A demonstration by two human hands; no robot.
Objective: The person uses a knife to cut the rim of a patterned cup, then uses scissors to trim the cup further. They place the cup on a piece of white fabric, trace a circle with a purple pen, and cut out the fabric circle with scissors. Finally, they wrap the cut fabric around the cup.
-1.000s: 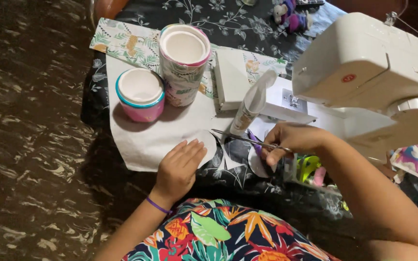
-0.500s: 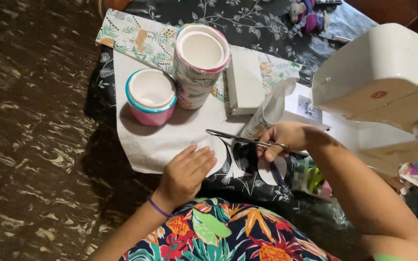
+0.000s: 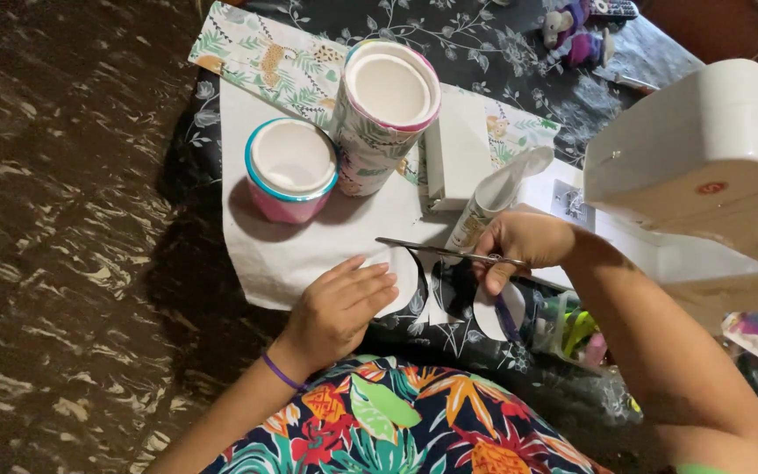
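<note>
1. Since the earlier frames, the right hand (image 3: 524, 246) with the scissors (image 3: 449, 253) has been carried from the 3 o'clock side toward the centre, and the blades now reach further over the white sheet (image 3: 309, 254); the left hand (image 3: 339, 307) has been kept flat on the same sheet.
2. Left hand: shown open, palm down, fingers extended toward 2 o'clock and pressed on the lower edge of the white sheet, beside a rounded cut edge. A purple band (image 3: 282, 373) is worn at the wrist.
3. Right hand: shown closed around the scissor handles, with the blades directed toward 9 o'clock. Whether the blades are parted cannot be told.
4. White sheet: laid across the dark floral-patterned tabletop (image 3: 484, 26), with curved cut-outs visible along its 5 o'clock edge, between the two hands.
5. Short pink container (image 3: 291, 171) with a teal rim: stood upright on the sheet, at 11 o'clock from the left hand.
6. Taller patterned container (image 3: 383, 114): stood upright just beside the pink one, on its 2 o'clock side.
7. White box (image 3: 456, 149): seen at 3 o'clock of the tall container, resting on leaf-printed paper (image 3: 265, 53).
8. White tube (image 3: 493, 197): seen tilted just behind the right hand.
9. White sewing machine (image 3: 712, 149): placed at 3 o'clock, above the right forearm.
10. Floral garment (image 3: 396, 421): seen at 6 o'clock.
</note>
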